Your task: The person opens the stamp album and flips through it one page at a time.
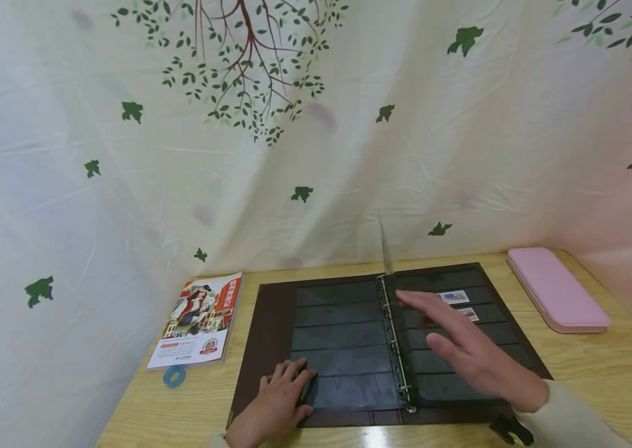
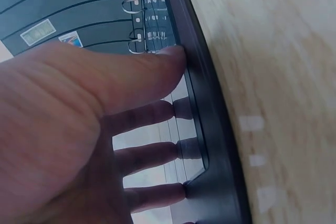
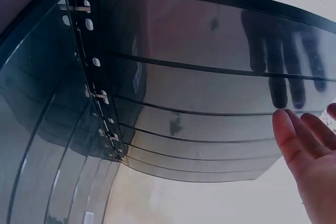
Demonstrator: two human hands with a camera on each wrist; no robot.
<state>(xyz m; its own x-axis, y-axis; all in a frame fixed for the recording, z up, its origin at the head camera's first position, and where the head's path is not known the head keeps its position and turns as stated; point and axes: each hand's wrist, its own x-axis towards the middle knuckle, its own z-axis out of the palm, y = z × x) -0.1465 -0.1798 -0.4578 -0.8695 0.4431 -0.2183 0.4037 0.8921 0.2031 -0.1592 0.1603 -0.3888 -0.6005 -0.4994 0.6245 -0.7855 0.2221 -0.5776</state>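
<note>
Now, in the head view, the left hand (image 1: 273, 398) rests, fingers slightly apart, on a page (image 1: 344, 333) of the open ring binder (image 1: 271, 317); one leaf (image 1: 385, 249) stands upright beyond the right hand (image 1: 472, 354), with stamps (image 1: 454, 297) just past its fingers. In the left wrist view, that hand's spread fingertips (image 2: 167, 109) touch the glossy page. In the right wrist view, the straight fingers hold nothing, the leaf just beyond them (contact I can't tell); pushed unevenly, it could catch on the rings (image 1: 394, 345) and crease
</note>
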